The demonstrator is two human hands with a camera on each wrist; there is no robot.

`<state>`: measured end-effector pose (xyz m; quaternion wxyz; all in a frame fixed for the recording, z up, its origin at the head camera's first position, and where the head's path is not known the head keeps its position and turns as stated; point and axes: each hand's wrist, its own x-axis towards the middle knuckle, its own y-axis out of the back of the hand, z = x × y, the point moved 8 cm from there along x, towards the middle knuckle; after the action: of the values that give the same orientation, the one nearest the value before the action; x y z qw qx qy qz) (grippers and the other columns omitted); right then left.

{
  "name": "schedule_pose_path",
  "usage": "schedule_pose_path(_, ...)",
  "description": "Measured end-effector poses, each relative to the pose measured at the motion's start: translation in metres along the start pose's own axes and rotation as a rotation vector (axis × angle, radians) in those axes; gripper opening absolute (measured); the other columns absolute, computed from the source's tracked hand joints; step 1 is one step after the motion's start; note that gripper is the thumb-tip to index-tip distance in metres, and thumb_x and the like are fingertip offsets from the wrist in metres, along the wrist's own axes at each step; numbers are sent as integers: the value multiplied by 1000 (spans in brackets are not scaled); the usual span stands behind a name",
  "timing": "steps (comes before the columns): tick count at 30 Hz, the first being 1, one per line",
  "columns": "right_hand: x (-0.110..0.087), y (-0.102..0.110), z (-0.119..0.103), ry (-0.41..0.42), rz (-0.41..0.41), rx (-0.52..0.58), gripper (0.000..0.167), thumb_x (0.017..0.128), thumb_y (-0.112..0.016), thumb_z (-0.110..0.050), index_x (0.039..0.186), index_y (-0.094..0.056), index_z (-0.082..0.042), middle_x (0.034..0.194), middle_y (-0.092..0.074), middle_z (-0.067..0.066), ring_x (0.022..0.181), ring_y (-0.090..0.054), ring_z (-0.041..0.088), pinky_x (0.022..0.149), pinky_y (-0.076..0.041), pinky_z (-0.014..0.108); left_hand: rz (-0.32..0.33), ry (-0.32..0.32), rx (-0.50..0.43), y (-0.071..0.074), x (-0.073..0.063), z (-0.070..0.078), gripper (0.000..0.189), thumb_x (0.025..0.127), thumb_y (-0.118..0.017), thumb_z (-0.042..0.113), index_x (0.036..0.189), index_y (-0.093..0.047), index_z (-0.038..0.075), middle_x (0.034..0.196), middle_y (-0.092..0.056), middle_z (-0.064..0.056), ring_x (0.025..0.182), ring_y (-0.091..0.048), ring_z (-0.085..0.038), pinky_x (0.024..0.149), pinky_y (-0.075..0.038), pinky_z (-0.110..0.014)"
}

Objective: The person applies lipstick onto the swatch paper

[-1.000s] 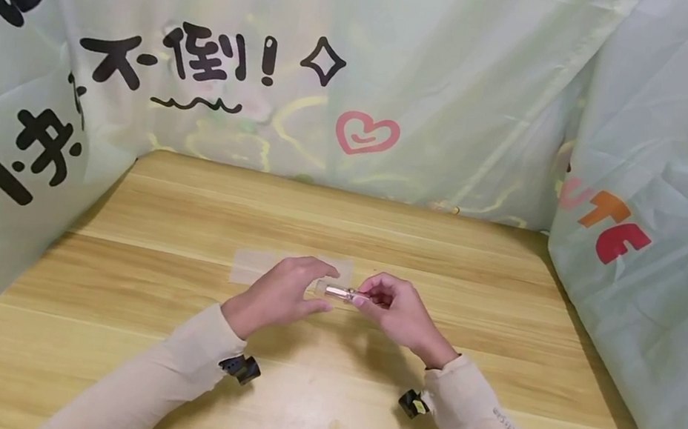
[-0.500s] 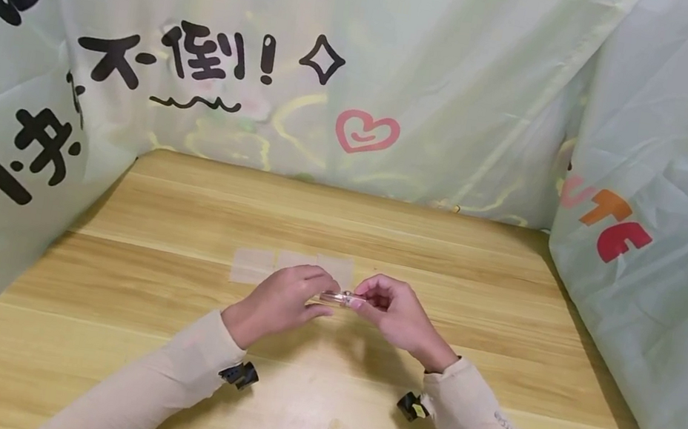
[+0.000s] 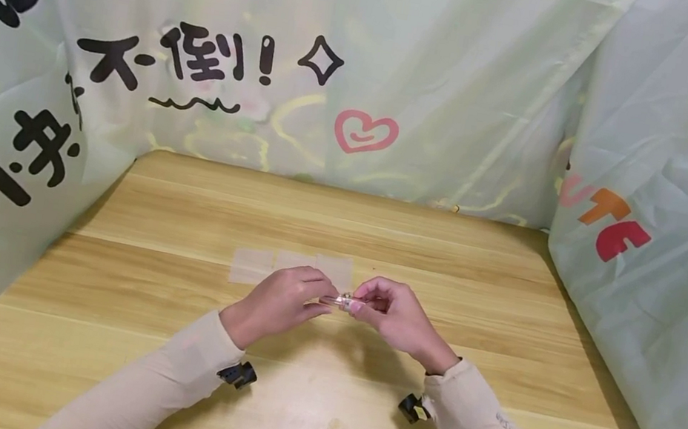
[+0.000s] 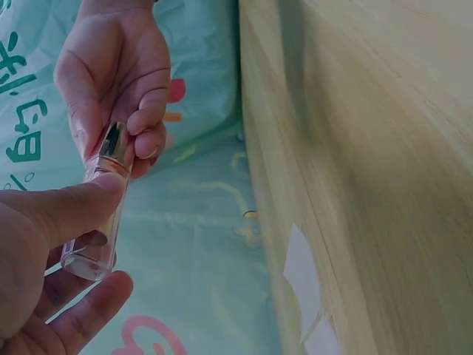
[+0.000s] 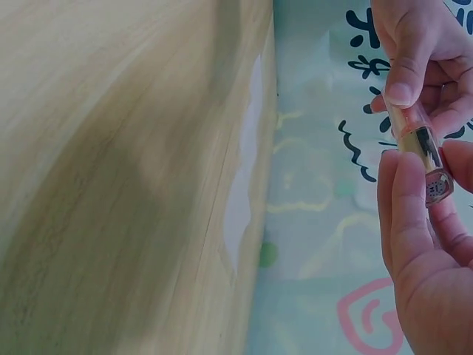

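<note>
Tube [image 5: 419, 146], part transparent, part glossy gold

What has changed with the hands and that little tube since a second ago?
The left hand has taken hold of the clear end of the small clear-plastic tube with a shiny gold band; earlier its thumb and fingers stood apart around it. The tube sits slightly lower in the head view. The right hand still pinches the other end; the pale flat squares lie unmoved.

Head view: high, forward-down over table [image 3: 329, 392]. Wrist views: close, opposite sides, sharing tube [image 5: 420, 145].
</note>
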<state>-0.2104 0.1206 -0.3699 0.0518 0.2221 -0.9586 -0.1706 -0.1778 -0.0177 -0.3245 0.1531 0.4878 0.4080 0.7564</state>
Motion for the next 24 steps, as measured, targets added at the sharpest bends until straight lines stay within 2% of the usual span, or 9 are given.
schedule_pose_path(6,-1,-1,0,7,-11,12,11,91,-67,-5,98,-62,2,90,-65,11,85,-61,44,73,-56,41,-6,2,-19,1,0,-1,18,74,-84,8,87,-72,8,88,-70,-1,80,-66,-12,74,-54,-19)
schedule_pose_path(13,-4,13,0,4,32,-15,11,90,-68,-5,96,-62,2,86,-65,10,77,-62,33,67,-54,29,36,17,-6,12,-2,-6,20,72,-85,7,89,-73,7,89,-71,-2,84,-68,-15,77,-56,-23)
schedule_pose_path(17,-3,17,-3,16,33,-8,10,90,-68,-5,96,-62,2,86,-65,11,76,-62,31,66,-54,28,50,21,-7,17,0,-7,21,72,-85,6,90,-74,6,90,-72,-3,84,-68,-16,77,-56,-25)
schedule_pose_path(24,-3,18,-1,16,35,-18,11,89,-68,-3,95,-62,3,85,-65,11,77,-62,32,65,-54,28,62,22,14,17,-3,-8,19,72,-86,10,87,-75,7,87,-72,-2,83,-68,-15,75,-56,-24)
